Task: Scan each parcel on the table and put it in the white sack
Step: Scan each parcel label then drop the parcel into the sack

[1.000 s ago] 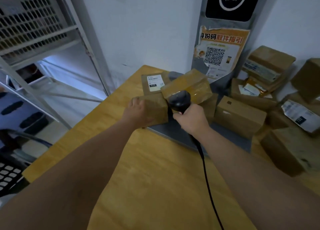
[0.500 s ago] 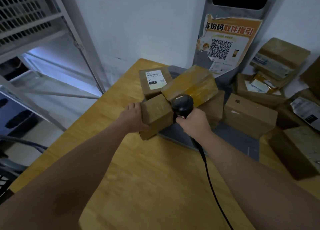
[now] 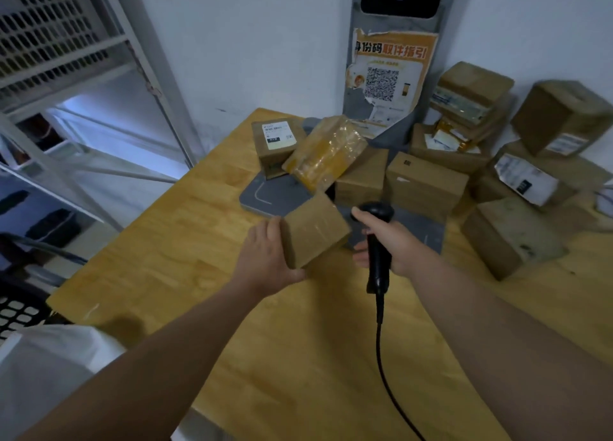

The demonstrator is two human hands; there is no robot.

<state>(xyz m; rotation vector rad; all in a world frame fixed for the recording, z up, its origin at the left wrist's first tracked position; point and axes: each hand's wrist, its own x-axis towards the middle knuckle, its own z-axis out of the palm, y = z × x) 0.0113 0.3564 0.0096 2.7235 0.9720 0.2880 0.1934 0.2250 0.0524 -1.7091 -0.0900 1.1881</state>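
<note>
My left hand (image 3: 265,258) grips a small brown cardboard parcel (image 3: 315,230), held tilted just above the wooden table (image 3: 298,357). My right hand (image 3: 394,241) holds a black corded barcode scanner (image 3: 376,235) right beside the parcel, its head pointing away from me. A white sack (image 3: 43,371) shows at the lower left, below the table's edge. More parcels lie behind: a labelled box (image 3: 275,142), a yellow taped parcel (image 3: 328,152) and plain brown boxes (image 3: 424,181).
A grey pad (image 3: 265,195) lies on the table under the parcels. A grey post with an orange QR poster (image 3: 388,75) stands at the back. A pile of boxes (image 3: 517,175) fills the right side. Metal shelving (image 3: 83,75) stands to the left.
My left hand has pulled the small parcel off the pile toward me. My right hand has drawn the scanner back with it. The view has tilted down, and the white sack has come into view.
</note>
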